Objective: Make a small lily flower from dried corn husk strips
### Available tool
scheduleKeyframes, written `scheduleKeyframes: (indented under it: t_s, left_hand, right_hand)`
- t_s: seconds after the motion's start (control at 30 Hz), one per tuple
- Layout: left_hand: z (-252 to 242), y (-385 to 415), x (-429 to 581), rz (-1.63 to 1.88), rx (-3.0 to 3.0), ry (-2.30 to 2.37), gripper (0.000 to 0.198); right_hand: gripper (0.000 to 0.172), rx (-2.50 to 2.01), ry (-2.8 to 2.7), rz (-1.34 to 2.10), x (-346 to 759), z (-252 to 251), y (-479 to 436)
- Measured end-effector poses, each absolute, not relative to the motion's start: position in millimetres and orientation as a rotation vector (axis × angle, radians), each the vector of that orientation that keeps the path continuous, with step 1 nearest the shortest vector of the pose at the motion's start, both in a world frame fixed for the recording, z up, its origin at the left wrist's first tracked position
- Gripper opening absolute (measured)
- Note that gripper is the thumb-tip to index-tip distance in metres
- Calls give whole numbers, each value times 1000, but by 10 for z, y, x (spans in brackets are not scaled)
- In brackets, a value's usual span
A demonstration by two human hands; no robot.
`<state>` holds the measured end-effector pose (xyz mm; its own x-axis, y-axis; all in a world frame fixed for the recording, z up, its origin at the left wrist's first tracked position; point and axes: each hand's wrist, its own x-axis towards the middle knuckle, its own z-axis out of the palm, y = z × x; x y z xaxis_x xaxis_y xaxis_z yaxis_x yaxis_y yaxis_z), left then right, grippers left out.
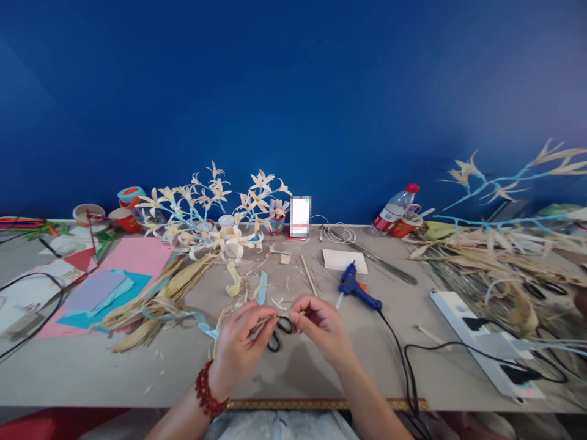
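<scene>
- Pinching a thin pale strip (285,315), the fingers (268,319) of the left hand (241,342) and right hand (321,327) press together on its two ends, apparently to keep it taut and level just above the worktop (321,379).
- Black scissors (276,336) lie directly beneath the strip, within easy reach.
- A blue ribbon (197,318) trails beside the left hand; a blue glue gun (355,286) rests near the right, its cord running toward the front edge.
- Dried husks (147,308) and a branch of husk flowers (215,214) sit farther back, before a blue wall (293,91).
</scene>
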<state>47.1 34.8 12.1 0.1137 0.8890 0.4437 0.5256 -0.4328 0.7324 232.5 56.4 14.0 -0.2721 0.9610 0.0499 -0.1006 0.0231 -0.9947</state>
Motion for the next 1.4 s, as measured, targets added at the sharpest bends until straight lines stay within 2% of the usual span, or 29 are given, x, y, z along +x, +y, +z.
scheduleKeyframes:
  t_s: [0.17,0.67,1.4]
  left_hand:
    - [129,346,450,1217,2050,1355,15]
    - [140,326,490,1296,2103,1368,7]
    - [142,327,465,1275,2249,1345,12]
  right_hand:
    - [27,-966,-1346,1426,2322,141,571]
    - [25,-951,-1357,1414,2334,121,574]
    - [24,-946,-1381,1379,2352,128,573]
